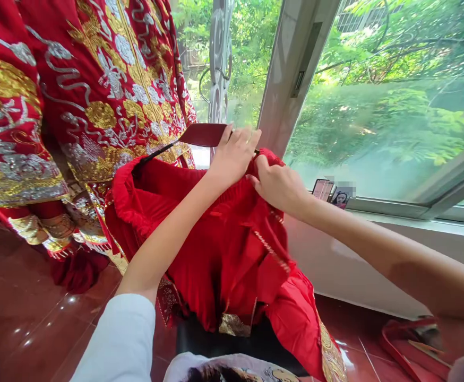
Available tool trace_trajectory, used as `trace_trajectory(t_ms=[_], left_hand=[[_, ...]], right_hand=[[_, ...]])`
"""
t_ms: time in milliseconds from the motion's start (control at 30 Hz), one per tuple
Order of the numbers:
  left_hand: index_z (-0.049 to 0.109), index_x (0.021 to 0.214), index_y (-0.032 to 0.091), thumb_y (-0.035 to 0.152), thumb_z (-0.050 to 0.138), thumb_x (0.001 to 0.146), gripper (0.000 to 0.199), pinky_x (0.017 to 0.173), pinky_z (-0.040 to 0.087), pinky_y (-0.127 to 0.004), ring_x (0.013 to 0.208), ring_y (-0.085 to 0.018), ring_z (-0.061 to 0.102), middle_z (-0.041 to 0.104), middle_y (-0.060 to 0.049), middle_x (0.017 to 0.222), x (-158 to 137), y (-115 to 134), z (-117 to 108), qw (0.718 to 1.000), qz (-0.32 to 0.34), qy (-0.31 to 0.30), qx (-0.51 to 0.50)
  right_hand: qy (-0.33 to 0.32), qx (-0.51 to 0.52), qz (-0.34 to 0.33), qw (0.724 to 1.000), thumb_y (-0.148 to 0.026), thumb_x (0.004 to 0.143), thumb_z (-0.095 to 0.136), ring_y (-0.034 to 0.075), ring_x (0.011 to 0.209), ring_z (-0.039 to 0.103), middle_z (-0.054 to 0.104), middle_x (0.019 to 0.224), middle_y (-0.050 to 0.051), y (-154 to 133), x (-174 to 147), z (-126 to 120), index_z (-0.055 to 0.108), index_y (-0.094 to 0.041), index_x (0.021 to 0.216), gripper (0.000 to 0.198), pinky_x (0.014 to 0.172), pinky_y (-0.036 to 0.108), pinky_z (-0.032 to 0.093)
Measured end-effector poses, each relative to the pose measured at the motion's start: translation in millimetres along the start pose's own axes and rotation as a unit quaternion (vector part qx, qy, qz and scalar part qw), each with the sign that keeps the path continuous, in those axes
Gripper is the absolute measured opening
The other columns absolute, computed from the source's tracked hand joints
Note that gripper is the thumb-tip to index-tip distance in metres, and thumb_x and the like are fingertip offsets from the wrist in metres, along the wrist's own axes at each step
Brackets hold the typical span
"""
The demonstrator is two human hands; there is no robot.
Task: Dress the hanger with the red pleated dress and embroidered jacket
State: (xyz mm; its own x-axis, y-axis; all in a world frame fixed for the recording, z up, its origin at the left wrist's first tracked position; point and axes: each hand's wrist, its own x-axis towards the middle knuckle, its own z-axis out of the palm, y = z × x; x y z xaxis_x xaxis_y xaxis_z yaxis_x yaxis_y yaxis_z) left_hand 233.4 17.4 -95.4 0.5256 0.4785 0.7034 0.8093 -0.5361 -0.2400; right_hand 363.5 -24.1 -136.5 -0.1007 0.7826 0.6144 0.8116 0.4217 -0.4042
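Note:
A bright red skirt point(200, 244) with a gathered waistband and gold trim hangs open in front of me. Over its waist runs a hanger point(202, 135) with a wide dark red middle and a thin black bar, whose left end meets the inside of the waistband. My left hand point(238, 151) is closed over the hanger's right part. Just right of it, my right hand point(282, 185) pinches the right end of the waistband beside the bar's tip. The fingertips of my right hand are partly hidden in the cloth.
Red garments with gold and silver embroidery point(124, 69) hang at the left. Windows point(375, 122) fill the back and right. Phones point(331, 193) lean on the sill. A black seat point(200, 339) is below the skirt, and a red bag-like item point(411, 350) lies on the tiled floor point(28, 313).

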Motion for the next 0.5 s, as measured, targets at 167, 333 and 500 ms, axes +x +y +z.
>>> trace_trajectory(t_ms=[167, 333, 500], left_hand=[[0.030, 0.142, 0.013, 0.040, 0.053, 0.086, 0.066, 0.115, 0.019, -0.053, 0.137, -0.033, 0.029, 0.036, -0.020, 0.145, -106, -30, -52, 0.936, -0.299, 0.166, 0.082], [0.042, 0.123, 0.006, 0.038, 0.054, 0.081, 0.055, 0.093, 0.044, -0.054, 0.113, -0.040, 0.051, 0.050, -0.027, 0.122, -183, -57, -49, 0.848, -0.509, 0.132, 0.064], [0.045, 0.067, 0.021, 0.024, 0.042, 0.081, 0.015, 0.077, 0.049, -0.038, 0.076, -0.024, 0.056, 0.052, -0.003, 0.064, -182, -90, -69, 0.828, -0.547, 0.058, -0.105]], right_hand=[[0.004, 0.183, -0.017, 0.983, -0.025, 0.074, 0.072, 0.016, 0.074, 0.055, 0.052, 0.066, 0.001, 0, 54, -23, 0.050, -0.020, 0.077, 0.022, 0.057, 0.022, 0.034], [-0.166, 0.236, -0.027, 0.957, -0.027, 0.068, 0.078, 0.011, 0.060, 0.052, 0.058, 0.064, 0.003, -27, 104, -12, 0.059, -0.017, 0.070, 0.022, 0.045, 0.021, 0.035], [-0.183, 0.317, 0.041, 0.930, -0.023, 0.069, 0.078, 0.003, 0.040, 0.031, 0.049, 0.050, -0.001, -36, 111, 1, 0.058, -0.017, 0.070, 0.022, 0.032, 0.019, 0.014]])
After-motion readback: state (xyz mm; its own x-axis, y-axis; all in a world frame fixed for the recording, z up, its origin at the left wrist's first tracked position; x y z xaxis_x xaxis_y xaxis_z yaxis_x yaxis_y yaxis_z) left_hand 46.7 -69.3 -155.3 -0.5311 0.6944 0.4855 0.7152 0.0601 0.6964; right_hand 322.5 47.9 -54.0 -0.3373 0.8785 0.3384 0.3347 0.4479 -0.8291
